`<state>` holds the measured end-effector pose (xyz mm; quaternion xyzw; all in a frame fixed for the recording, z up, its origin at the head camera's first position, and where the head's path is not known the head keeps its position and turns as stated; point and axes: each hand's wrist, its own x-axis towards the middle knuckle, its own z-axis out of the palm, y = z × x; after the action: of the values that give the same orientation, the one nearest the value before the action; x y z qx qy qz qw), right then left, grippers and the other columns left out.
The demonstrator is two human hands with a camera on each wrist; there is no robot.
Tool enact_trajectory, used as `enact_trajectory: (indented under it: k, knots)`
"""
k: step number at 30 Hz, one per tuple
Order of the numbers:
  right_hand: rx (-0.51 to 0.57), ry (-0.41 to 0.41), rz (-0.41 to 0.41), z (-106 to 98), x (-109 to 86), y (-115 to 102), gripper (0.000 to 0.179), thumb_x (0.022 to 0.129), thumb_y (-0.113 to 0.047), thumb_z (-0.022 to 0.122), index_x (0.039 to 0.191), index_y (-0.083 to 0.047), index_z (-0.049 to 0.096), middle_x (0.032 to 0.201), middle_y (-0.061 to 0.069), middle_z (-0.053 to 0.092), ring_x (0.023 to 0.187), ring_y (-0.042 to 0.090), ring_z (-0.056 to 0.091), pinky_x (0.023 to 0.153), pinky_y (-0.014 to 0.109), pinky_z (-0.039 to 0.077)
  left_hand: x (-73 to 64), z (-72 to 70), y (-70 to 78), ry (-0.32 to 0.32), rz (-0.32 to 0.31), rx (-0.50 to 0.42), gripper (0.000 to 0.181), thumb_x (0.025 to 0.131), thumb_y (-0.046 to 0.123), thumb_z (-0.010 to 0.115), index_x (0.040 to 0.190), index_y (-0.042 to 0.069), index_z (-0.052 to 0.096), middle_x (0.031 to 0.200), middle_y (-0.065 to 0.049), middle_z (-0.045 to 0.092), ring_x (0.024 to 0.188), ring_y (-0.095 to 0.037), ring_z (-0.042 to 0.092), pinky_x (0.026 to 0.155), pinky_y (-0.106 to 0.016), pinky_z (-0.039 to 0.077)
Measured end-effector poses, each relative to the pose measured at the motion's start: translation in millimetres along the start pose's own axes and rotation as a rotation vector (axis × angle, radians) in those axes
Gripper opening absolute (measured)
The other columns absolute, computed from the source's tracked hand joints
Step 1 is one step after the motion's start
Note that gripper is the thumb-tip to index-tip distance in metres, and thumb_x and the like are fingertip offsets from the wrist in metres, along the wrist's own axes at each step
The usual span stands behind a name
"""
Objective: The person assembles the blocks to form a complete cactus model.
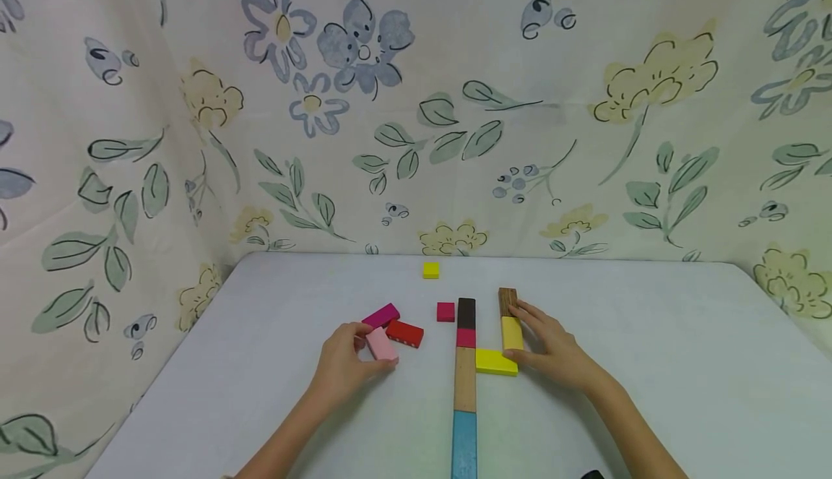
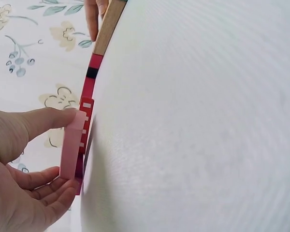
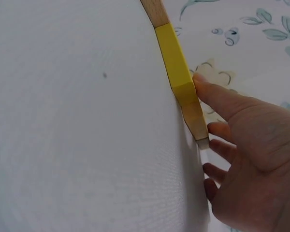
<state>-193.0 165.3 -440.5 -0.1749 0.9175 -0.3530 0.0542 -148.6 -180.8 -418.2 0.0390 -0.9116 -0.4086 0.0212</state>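
Note:
In the head view, my left hand (image 1: pixel 344 363) pinches a pink block (image 1: pixel 382 344) between thumb and fingers; the left wrist view shows the pink block (image 2: pixel 71 147) in the same grip. Close beside it lie a magenta block (image 1: pixel 380 316) and a red block (image 1: pixel 404 334) with white marks on its side. My right hand (image 1: pixel 559 352) reaches over a dark brown wooden block (image 1: pixel 508 301) and an upright-running yellow block (image 1: pixel 512 333), fingertips at the brown one, thumb near the yellow one's near end. A second yellow block (image 1: pixel 497 363) lies crosswise below.
Left of the crosswise block runs a line of blocks: black (image 1: pixel 466 313), crimson (image 1: pixel 466 338), light wood (image 1: pixel 465 378) and blue (image 1: pixel 464 443). A small crimson block (image 1: pixel 445 312) and a small yellow block (image 1: pixel 431 270) lie farther back. Floral cloth (image 1: pixel 442 125) hangs behind the white table (image 1: pixel 260 407).

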Motion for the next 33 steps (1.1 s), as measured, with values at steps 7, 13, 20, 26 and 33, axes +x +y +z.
enact_trajectory:
  k: [7, 13, 20, 26, 33]
  knots:
    - [0.022, 0.007, 0.001, 2, -0.3, 3, 0.083, 0.091, -0.035, 0.08, 0.158, -0.002, 0.045, 0.167, 0.026, 0.033, 0.149, 0.057, 0.029, 0.105, 0.091, 0.023, -1.3, -2.3, 4.8, 0.004, 0.047, -0.006, 0.065, 0.077, 0.015, 0.096, 0.13, -0.003, 0.063, 0.121, -0.016, 0.065, 0.107, -0.029, 0.063, 0.09, -0.043, 0.064]
    - [0.02, 0.008, 0.0, 2, -0.6, 4, 0.082, 0.091, -0.036, 0.079, 0.158, -0.003, 0.045, 0.167, 0.026, 0.033, 0.15, 0.057, 0.029, 0.105, 0.092, 0.021, 1.6, -1.6, 6.4, -0.012, 0.081, -0.051, 0.061, 0.078, 0.011, 0.095, 0.129, -0.001, 0.064, 0.123, -0.015, 0.064, 0.1, -0.024, 0.066, 0.086, -0.039, 0.065]
    - [0.02, -0.002, 0.007, 3, -0.7, 1, 0.083, 0.091, -0.038, 0.079, 0.159, -0.004, 0.045, 0.168, 0.026, 0.033, 0.15, 0.056, 0.029, 0.107, 0.089, 0.024, 5.2, -3.2, 5.9, -0.056, 0.092, -0.122, 0.064, 0.079, 0.01, 0.094, 0.133, 0.0, 0.062, 0.125, -0.014, 0.061, 0.09, -0.017, 0.068, 0.078, -0.032, 0.065]
    - [0.023, -0.001, 0.005, 3, -0.7, 2, 0.083, 0.091, -0.038, 0.079, 0.158, -0.004, 0.045, 0.168, 0.026, 0.033, 0.15, 0.056, 0.029, 0.107, 0.09, 0.023, 10.8, -0.5, 7.4, -0.098, 0.093, -0.194, 0.061, 0.081, 0.006, 0.092, 0.135, 0.002, 0.063, 0.13, -0.014, 0.061, 0.095, -0.018, 0.07, 0.082, -0.033, 0.065]
    - [0.028, -0.001, -0.001, 3, -1.3, 3, 0.082, 0.092, -0.037, 0.079, 0.158, -0.004, 0.045, 0.168, 0.026, 0.033, 0.15, 0.056, 0.028, 0.107, 0.09, 0.023, 16.0, 3.6, 13.8, -0.125, 0.161, -0.222, 0.059, 0.082, 0.001, 0.089, 0.134, -0.001, 0.063, 0.13, -0.016, 0.059, 0.096, -0.019, 0.07, 0.082, -0.032, 0.065]
